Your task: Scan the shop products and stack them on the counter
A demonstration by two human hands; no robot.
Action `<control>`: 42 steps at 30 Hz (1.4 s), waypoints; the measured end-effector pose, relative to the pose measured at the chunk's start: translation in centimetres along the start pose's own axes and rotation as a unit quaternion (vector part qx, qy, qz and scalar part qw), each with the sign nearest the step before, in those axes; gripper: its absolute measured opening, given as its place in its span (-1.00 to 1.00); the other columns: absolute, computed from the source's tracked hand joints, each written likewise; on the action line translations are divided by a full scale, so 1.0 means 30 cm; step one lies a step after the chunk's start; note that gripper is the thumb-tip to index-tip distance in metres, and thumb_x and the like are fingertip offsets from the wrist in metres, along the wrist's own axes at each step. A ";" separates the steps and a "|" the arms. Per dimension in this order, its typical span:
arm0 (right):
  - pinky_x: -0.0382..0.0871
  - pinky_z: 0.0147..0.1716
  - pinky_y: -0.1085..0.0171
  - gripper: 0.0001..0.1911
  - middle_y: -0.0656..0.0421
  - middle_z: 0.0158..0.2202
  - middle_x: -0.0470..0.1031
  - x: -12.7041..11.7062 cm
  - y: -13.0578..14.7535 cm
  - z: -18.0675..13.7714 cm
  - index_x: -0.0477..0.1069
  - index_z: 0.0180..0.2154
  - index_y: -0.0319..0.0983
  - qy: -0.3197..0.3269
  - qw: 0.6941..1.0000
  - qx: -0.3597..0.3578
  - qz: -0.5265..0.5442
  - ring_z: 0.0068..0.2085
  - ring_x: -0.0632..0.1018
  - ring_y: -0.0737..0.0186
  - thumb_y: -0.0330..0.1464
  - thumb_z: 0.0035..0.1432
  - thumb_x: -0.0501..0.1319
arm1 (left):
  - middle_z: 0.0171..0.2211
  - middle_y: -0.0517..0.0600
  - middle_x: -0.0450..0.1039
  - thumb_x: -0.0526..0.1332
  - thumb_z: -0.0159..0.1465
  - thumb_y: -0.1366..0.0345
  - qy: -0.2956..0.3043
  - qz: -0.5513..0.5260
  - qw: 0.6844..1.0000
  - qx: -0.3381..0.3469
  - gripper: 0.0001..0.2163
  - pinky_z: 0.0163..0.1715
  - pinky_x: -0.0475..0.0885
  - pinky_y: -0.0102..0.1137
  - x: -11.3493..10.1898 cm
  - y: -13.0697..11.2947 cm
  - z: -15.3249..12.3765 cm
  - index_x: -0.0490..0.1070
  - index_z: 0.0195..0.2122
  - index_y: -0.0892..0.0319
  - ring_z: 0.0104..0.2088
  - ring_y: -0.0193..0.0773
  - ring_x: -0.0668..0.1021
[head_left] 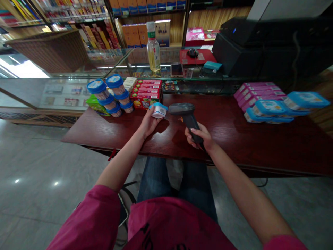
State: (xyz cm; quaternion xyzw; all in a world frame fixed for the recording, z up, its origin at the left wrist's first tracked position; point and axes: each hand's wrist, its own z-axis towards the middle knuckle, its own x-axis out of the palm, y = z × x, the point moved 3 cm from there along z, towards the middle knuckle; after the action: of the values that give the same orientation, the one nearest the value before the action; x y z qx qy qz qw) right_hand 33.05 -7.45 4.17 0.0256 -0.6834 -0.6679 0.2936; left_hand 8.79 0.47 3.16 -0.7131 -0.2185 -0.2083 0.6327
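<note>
My left hand (pixel 151 122) is closed around a small plastic tub (pixel 159 110) with a blue lid, tilted so that a barcode faces right. In my right hand (pixel 199 136) is a dark barcode scanner (pixel 186 114), its head turned toward the tub with a small gap between them. Both are held above the dark red wooden desk (pixel 221 135). Behind the tub stand red boxes (pixel 146 93). Stacked round tubs with blue lids (pixel 110 96) are to their left. On the right lie flat blue-lidded tubs (pixel 275 107) beside pink boxes (pixel 260 93).
A glass counter (pixel 135 62) runs behind the desk, with a bottle of pale yellow liquid (pixel 154 52) on it. A mouse (pixel 193 52) rests on a red mat. Black equipment (pixel 249 52) stands back right, a wicker basket (pixel 52 50) back left. A green package (pixel 97 105) lies by the round tubs.
</note>
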 end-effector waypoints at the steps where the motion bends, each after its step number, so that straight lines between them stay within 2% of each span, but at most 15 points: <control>1: 0.06 -0.83 0.41 -0.53 0.34 -0.45 0.42 -0.010 0.005 -0.004 0.40 0.02 -0.17 -0.011 1.000 -0.009 0.002 -0.69 0.36 0.38 -0.08 0.22 0.42 | -0.14 0.02 0.69 0.38 0.37 0.16 0.007 0.006 1.000 0.004 -0.77 0.04 0.63 -0.35 0.004 -0.004 -0.009 0.55 -0.03 0.14 -0.04 -0.20 0.71; 4: 0.09 -0.82 0.40 -0.59 0.34 -0.46 0.41 -0.069 0.025 -0.027 0.38 -0.08 -0.16 -0.073 0.996 -0.045 0.002 -0.69 0.37 0.39 -0.07 0.23 0.41 | 0.01 0.06 0.70 0.40 0.27 0.27 0.045 0.035 0.998 0.004 -0.76 0.21 0.60 -0.19 0.019 -0.007 -0.043 0.57 -0.03 0.13 0.12 -0.12 0.68; 7: 0.06 -0.83 0.39 -0.54 0.38 -0.49 0.38 -0.165 0.059 -0.084 0.35 -0.10 -0.13 -0.150 0.985 -0.087 -0.007 -0.70 0.34 0.39 -0.03 0.16 0.44 | 0.13 0.09 0.66 0.52 0.16 0.26 0.081 0.080 0.993 -0.001 -0.62 0.28 0.57 -0.12 0.048 0.016 -0.069 0.58 0.01 0.11 0.17 -0.07 0.67; 11: 0.15 -0.80 0.39 -0.53 0.40 -0.50 0.38 -0.304 0.135 -0.212 0.28 -0.17 -0.09 -0.266 0.952 -0.149 -0.040 -0.68 0.38 0.37 -0.07 0.10 0.48 | 0.14 0.11 0.67 0.64 0.05 0.18 0.092 0.160 0.983 0.023 -0.44 0.26 0.58 -0.06 0.155 0.102 -0.063 0.60 0.08 0.14 0.15 0.00 0.68; 13: 0.18 -0.79 0.39 -0.54 0.40 -0.50 0.39 -0.372 0.180 -0.283 0.24 -0.22 -0.08 -0.331 0.922 -0.192 -0.054 -0.66 0.40 0.37 -0.10 0.09 0.48 | 0.10 0.11 0.69 0.65 0.03 0.18 0.112 0.194 0.974 0.033 -0.42 0.27 0.56 -0.07 0.258 0.166 -0.052 0.62 0.08 0.16 0.14 0.02 0.69; 16: 0.19 -0.77 0.39 -0.54 0.40 -0.51 0.39 -0.472 0.233 -0.377 0.23 -0.24 -0.07 -0.404 0.875 -0.260 -0.056 -0.66 0.39 0.39 -0.10 0.10 0.48 | 0.02 0.09 0.72 0.65 0.02 0.23 0.170 0.190 0.967 0.022 -0.46 0.27 0.54 -0.10 0.464 0.273 -0.037 0.66 0.04 0.18 0.08 -0.01 0.71; 20: 0.21 -0.74 0.38 -0.53 0.43 -0.51 0.36 -0.578 0.259 -0.462 0.30 -0.10 -0.03 -0.474 0.816 -0.325 -0.063 -0.65 0.40 0.38 -0.10 0.11 0.50 | -0.03 0.06 0.72 0.60 0.13 0.31 0.224 0.172 0.959 0.025 -0.62 0.26 0.53 -0.13 0.773 0.385 -0.005 0.67 -0.02 0.14 0.07 -0.02 0.69; 24: 0.20 -0.72 0.36 -0.44 0.44 -0.50 0.33 -0.618 0.256 -0.491 0.31 0.09 0.01 -0.530 0.766 -0.356 -0.068 -0.65 0.39 0.36 -0.05 0.14 0.45 | 0.00 0.10 0.67 0.60 0.09 0.46 0.215 0.234 0.936 0.154 -0.65 0.33 0.45 -0.12 1.026 0.431 0.035 0.67 -0.10 0.12 0.24 0.10 0.58; 27: 0.18 -0.71 0.37 -0.50 0.43 -0.50 0.31 -0.618 0.256 -0.486 0.30 0.01 -0.02 -0.547 0.754 -0.359 -0.055 -0.66 0.37 0.39 -0.05 0.15 0.43 | 0.20 0.10 0.56 0.55 0.12 0.54 0.226 0.348 0.874 0.253 -0.58 0.35 0.43 -0.06 1.151 0.453 0.044 0.65 -0.03 0.03 0.31 0.18 0.52; 30: 0.18 -0.71 0.39 -0.52 0.44 -0.51 0.31 -0.614 0.258 -0.482 0.26 -0.08 -0.05 -0.550 0.757 -0.353 -0.025 -0.67 0.36 0.42 -0.07 0.12 0.43 | 0.27 0.12 0.49 0.51 0.19 0.52 0.247 0.452 0.807 0.289 -0.57 0.31 0.47 -0.04 1.216 0.490 0.034 0.62 0.04 0.02 0.31 0.23 0.53; 32: 0.17 -0.72 0.39 -0.51 0.44 -0.52 0.31 -0.612 0.258 -0.483 0.23 -0.12 -0.06 -0.551 0.758 -0.349 -0.010 -0.67 0.35 0.42 -0.06 0.10 0.44 | 0.33 0.19 0.45 0.50 0.24 0.45 0.256 0.483 0.784 0.294 -0.58 0.33 0.46 -0.02 1.230 0.517 0.020 0.58 0.11 0.06 0.30 0.25 0.53; 34: 0.17 -0.71 0.39 -0.51 0.43 -0.51 0.31 -0.610 0.258 -0.484 0.20 -0.15 -0.06 -0.554 0.758 -0.344 -0.003 -0.66 0.36 0.41 -0.05 0.10 0.43 | 0.41 0.23 0.38 0.45 0.31 0.42 0.257 0.480 0.787 0.288 -0.60 0.36 0.43 0.02 1.229 0.538 0.007 0.55 0.17 0.11 0.29 0.25 0.54; 36: 0.16 -0.71 0.39 -0.53 0.41 -0.50 0.31 -0.607 0.257 -0.484 0.18 -0.18 -0.06 -0.559 0.756 -0.341 0.000 -0.65 0.37 0.41 -0.05 0.11 0.42 | 0.43 0.23 0.37 0.40 0.33 0.45 0.254 0.455 0.807 0.277 -0.64 0.36 0.42 0.04 1.219 0.549 0.000 0.57 0.15 0.12 0.26 0.23 0.55; 39: 0.14 -0.72 0.38 -0.55 0.41 -0.49 0.30 -0.605 0.254 -0.482 0.17 -0.20 -0.06 -0.562 0.753 -0.341 0.001 -0.65 0.36 0.41 -0.07 0.13 0.40 | 0.32 0.19 0.50 0.38 0.29 0.55 0.253 0.419 0.831 0.264 -0.68 0.35 0.42 0.03 1.209 0.547 0.008 0.62 0.03 0.10 0.25 0.20 0.55; 42: 0.17 -0.71 0.36 -0.54 0.41 -0.48 0.29 -0.606 0.253 -0.478 0.17 -0.18 -0.05 -0.548 0.763 -0.341 -0.019 -0.65 0.36 0.39 -0.03 0.17 0.39 | 0.17 0.18 0.58 0.40 0.25 0.59 0.259 0.408 0.832 0.272 -0.71 0.40 0.35 0.07 1.214 0.537 0.029 0.63 -0.08 0.09 0.28 0.23 0.52</control>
State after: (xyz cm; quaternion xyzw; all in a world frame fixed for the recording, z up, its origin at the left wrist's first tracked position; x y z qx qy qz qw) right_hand 57.03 -11.76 3.62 -0.4336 -0.4544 -0.7626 -0.1544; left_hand 47.85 1.42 10.89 -0.4568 0.2161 -0.0405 0.8620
